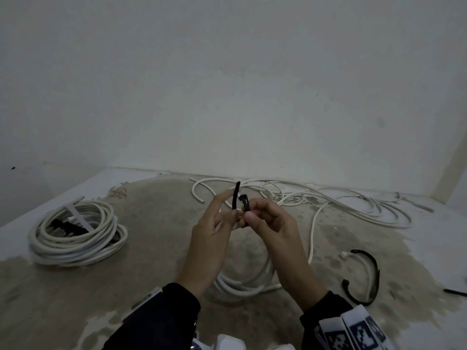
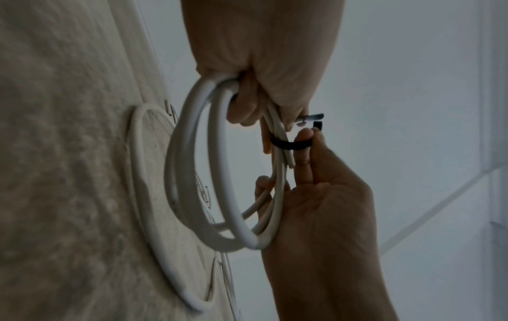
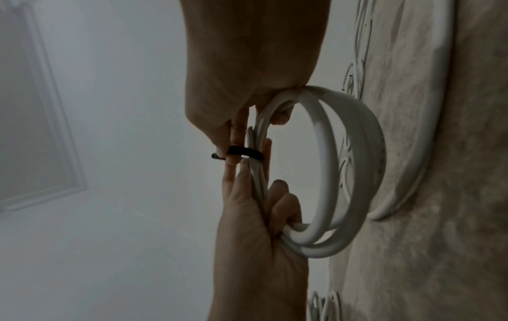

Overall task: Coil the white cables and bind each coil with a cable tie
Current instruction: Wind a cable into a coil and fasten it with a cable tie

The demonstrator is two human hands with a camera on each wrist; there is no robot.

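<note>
Above the middle of the stained concrete floor (image 1: 156,248), left hand (image 1: 211,246) and right hand (image 1: 275,231) both clamp a small coil of round white cable (image 2: 209,173), fingers pinching the black plastic cable tie (image 1: 240,200) looped round its strands, ends sticking up.

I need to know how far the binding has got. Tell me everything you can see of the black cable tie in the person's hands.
The black cable tie is a thin, flexible strap that looks like plastic. It is looped around the strands of the small white coil held above the floor. Its two ends stand up, side by side, one with a blocky head; they look not yet joined. The left hand and the right hand each pinch one side while also holding the coil.
</note>
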